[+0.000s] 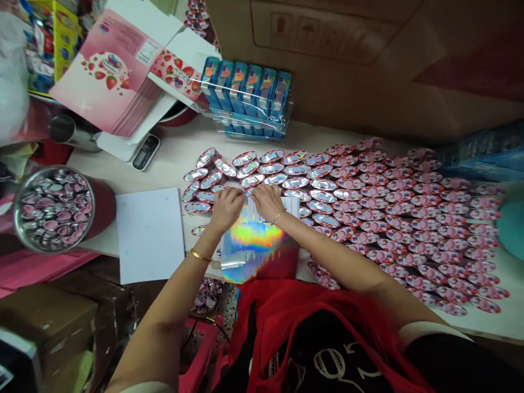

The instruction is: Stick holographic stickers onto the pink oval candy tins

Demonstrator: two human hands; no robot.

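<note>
A red apron (270,297) is facing a shiny sheet (262,243) on the bench (176,147), while left hand (227,207) and right hand (267,203) are curling at the sheet's far edge, probably steadying it, grip unclear

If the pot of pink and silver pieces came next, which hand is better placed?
Probably the left hand: both are near the far edge of the shiny sheet, but it sits closer to the pot than the right hand does.
</note>
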